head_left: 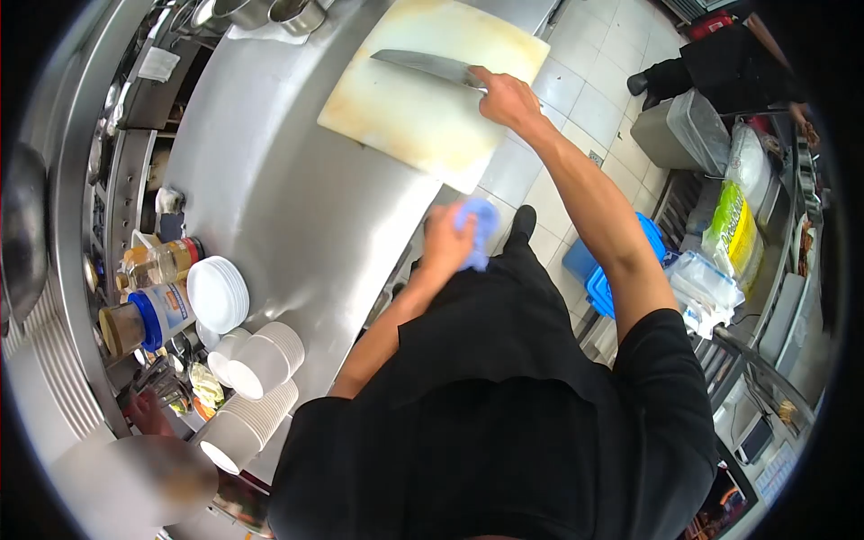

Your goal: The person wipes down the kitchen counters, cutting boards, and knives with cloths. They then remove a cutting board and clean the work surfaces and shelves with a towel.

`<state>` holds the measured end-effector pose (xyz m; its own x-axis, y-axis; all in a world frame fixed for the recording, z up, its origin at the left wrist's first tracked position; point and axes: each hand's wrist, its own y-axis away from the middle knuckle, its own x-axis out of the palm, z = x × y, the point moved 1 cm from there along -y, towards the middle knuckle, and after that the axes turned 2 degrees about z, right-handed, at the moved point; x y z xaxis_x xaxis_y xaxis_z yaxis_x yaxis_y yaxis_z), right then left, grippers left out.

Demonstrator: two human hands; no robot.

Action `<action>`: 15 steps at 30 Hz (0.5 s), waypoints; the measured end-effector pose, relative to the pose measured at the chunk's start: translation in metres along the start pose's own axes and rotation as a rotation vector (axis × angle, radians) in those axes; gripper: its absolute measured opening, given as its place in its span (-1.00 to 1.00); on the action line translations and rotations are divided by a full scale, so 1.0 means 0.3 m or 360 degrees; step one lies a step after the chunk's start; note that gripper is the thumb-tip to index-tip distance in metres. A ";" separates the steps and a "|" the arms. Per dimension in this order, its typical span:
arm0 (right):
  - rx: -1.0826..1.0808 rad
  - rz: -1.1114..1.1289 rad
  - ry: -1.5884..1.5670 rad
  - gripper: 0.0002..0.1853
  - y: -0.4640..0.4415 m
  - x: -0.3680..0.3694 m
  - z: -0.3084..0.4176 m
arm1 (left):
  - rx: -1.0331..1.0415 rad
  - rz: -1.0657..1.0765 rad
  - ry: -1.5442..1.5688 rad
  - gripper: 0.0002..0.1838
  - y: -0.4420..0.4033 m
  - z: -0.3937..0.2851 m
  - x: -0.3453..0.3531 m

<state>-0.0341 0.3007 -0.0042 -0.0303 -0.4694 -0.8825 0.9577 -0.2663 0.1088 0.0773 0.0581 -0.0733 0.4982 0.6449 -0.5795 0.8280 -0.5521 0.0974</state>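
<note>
My right hand (509, 97) grips the handle of a large kitchen knife (423, 64). The blade lies over the white cutting board (387, 117), pointing left, and I cannot tell whether it touches the surface. A blue cloth (477, 232) is bunched in my left hand (447, 238), which is slightly blurred. That hand is in front of my apron, near the counter's edge and below the board's nearest corner. The board's corner overhangs the steel counter (270, 180).
Stacked white bowls (261, 360), lids (218, 294) and jars (166, 313) stand on the counter's left. Metal pots (297, 16) sit at the back. Across the tiled floor (576, 117) are a grey bin (679, 135), a blue container (621, 261) and another person (733, 67). Someone is also at lower left.
</note>
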 end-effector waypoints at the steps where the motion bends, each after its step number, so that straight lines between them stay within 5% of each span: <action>1: -0.0010 -0.0013 -0.0005 -0.37 0.043 -0.024 -0.026 | -0.0132 -0.0140 0.0103 -0.59 -0.029 0.013 -0.061; 3: 0.0092 -0.0177 -0.0194 -0.35 0.110 -0.088 -0.117 | -0.0470 -0.0560 0.0104 -0.56 -0.115 -0.051 -0.244; 5: -0.0060 -0.0490 -0.0501 -0.38 0.169 -0.091 -0.274 | -0.0455 -0.0725 0.0172 -0.53 -0.265 -0.036 -0.415; 7: 0.0033 -0.0474 -0.0686 -0.39 0.248 -0.168 -0.375 | -0.0226 -0.0915 -0.0313 -0.50 -0.455 0.115 -0.495; 10: 0.0177 -0.0458 -0.0828 -0.43 0.364 -0.238 -0.540 | -0.0473 -0.1229 -0.1038 -0.58 -0.720 0.277 -0.383; 12: 0.0220 -0.0500 -0.0834 -0.44 0.436 -0.266 -0.640 | -0.0595 -0.1008 -0.1221 -0.63 -0.784 0.104 -0.193; 13: 0.0223 -0.0516 -0.0808 -0.45 0.473 -0.283 -0.687 | -0.0218 -0.0837 -0.1121 -0.64 -0.825 0.086 -0.052; 15: 0.0272 -0.0529 -0.0885 -0.46 0.525 -0.277 -0.792 | 0.0021 -0.0625 -0.0418 -0.72 -0.756 -0.118 0.262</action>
<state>0.1872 0.4978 -0.0224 -0.5028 -0.6912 -0.5190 0.8145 -0.5799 -0.0167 -0.0622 0.2527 -0.1121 0.0649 0.6519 -0.7555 0.9366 -0.3010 -0.1793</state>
